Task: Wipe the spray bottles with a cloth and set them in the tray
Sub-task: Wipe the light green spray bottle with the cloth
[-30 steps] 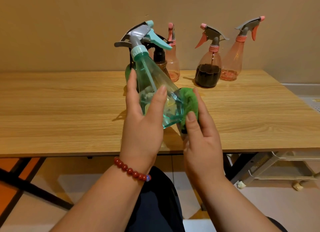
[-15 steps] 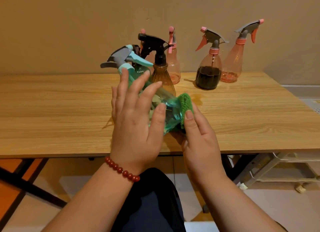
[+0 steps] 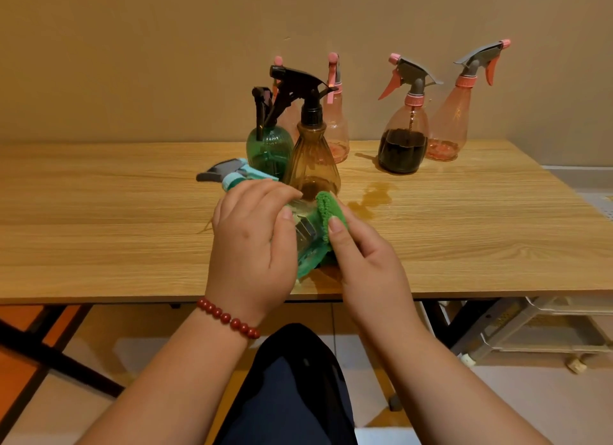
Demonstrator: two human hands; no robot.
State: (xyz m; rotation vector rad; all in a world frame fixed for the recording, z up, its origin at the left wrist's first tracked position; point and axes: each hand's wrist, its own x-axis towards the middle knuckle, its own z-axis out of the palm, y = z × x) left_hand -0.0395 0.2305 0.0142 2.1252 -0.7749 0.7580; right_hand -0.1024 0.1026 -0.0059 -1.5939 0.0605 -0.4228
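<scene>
Teal plastic is at the centre of the work: the teal spray bottle (image 3: 308, 245) is held low over the near part of the table (image 3: 99, 212), tipped almost flat with its trigger head pointing left. Whether it rests on the wood cannot be told. A second ago it was held upright and higher; it has since been laid over and lowered. The left hand (image 3: 252, 242) is curled round its upper body. The green cloth (image 3: 326, 209) is pinched between thumb and fingers of the right hand (image 3: 368, 262) and pressed to the bottle's base end. Wiping is judged to have reached the lower body, so this bottle is not yet ready for a tray, and none can be identified for certain. The amber bottle (image 3: 311, 159) stands just behind the hands and the dark-filled pink bottle (image 3: 403, 142) further right, both untouched.
</scene>
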